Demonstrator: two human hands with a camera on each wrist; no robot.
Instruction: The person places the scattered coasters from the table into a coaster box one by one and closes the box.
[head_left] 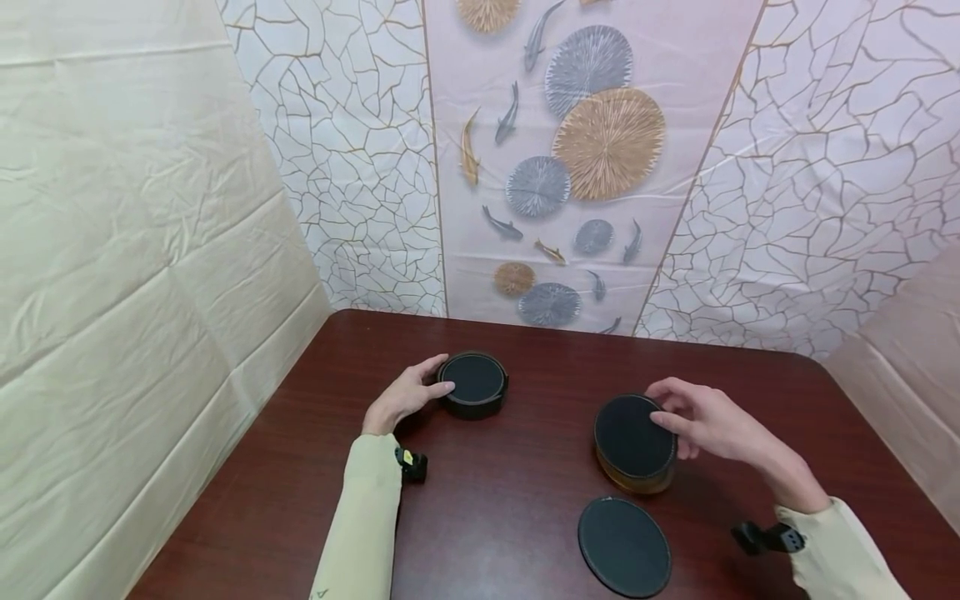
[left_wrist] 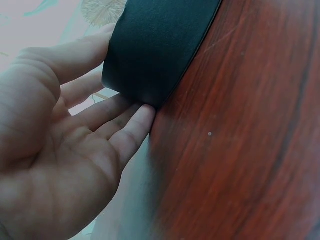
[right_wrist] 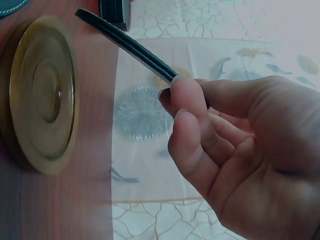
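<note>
Head view: a round black coaster [head_left: 633, 435] faces up above a brown dish [head_left: 636, 482], right hand [head_left: 708, 418] pinching its edge; left hand [head_left: 408, 393] grips a black holder [head_left: 474, 410]. Left wrist view: the smooth-sided holder meets the tabletop [left_wrist: 240, 130]. Right wrist view: edge-on, the coaster slants from the hand toward the tabletop, rim double-layered.

Far on table [head_left: 480, 500], left of centre: holder [head_left: 471, 382], left hand [head_left: 405, 395] against its left side. Nearer, rightward: dish [head_left: 637, 483]; coaster [head_left: 633, 435] above it, right hand [head_left: 712, 421] at coaster's right edge. Second coaster [head_left: 624, 547] nearest me. Cloth [head_left: 551, 242] behind.
</note>
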